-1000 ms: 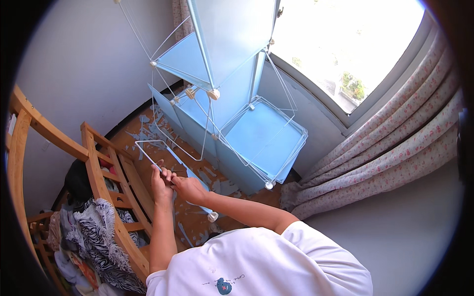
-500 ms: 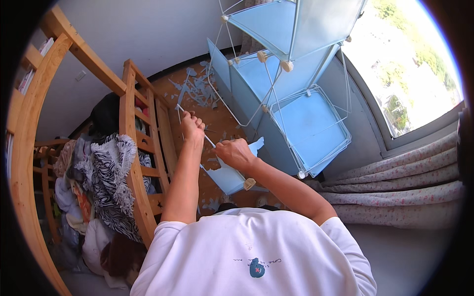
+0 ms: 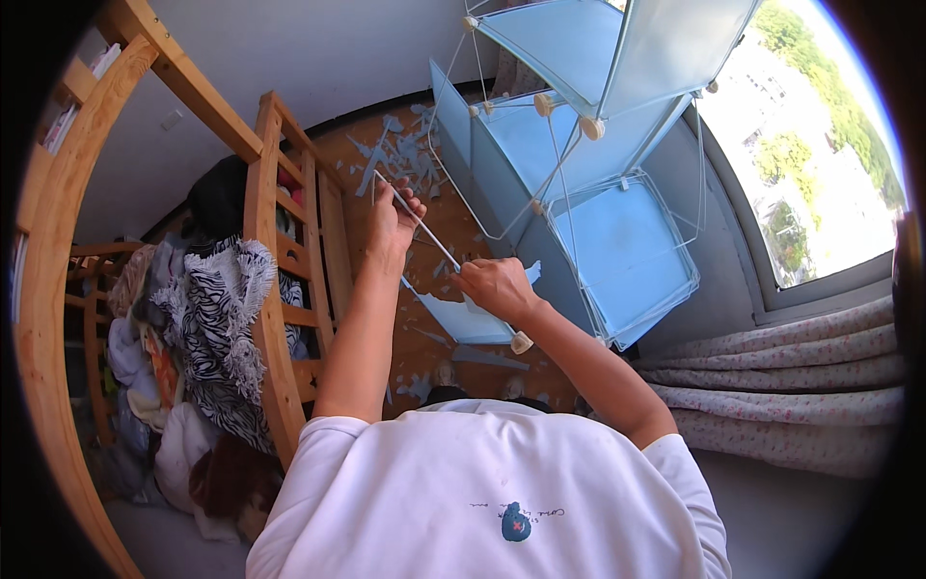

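My left hand (image 3: 394, 220) is curled loosely around one side of a white wire frame (image 3: 422, 224), the thin metal rod crossing its fingers. Farther down the same rod, my right hand (image 3: 499, 288) is closed in a fist, with a bit of blue showing at its fingers. A torn blue plastic sheet (image 3: 465, 320) with a jagged edge hangs below the right hand and seems to belong to this frame. Near its lower corner is a round cream connector (image 3: 521, 343). What the right fingertips pinch is hidden.
Shredded blue plastic scraps (image 3: 405, 154) litter the brown floor ahead. A blue cube shelf (image 3: 511, 183) of panels, wire frames and connectors stands at the right, by the window (image 3: 820, 145) and a flowered curtain (image 3: 772, 386). At left, a wooden bunk bed (image 3: 265, 193) holds piled clothes (image 3: 217, 318).
My hands are farther apart along the rod, and more of it shows between them. The left fingers have loosened from a tight fist. The torn sheet sits higher and to the right.
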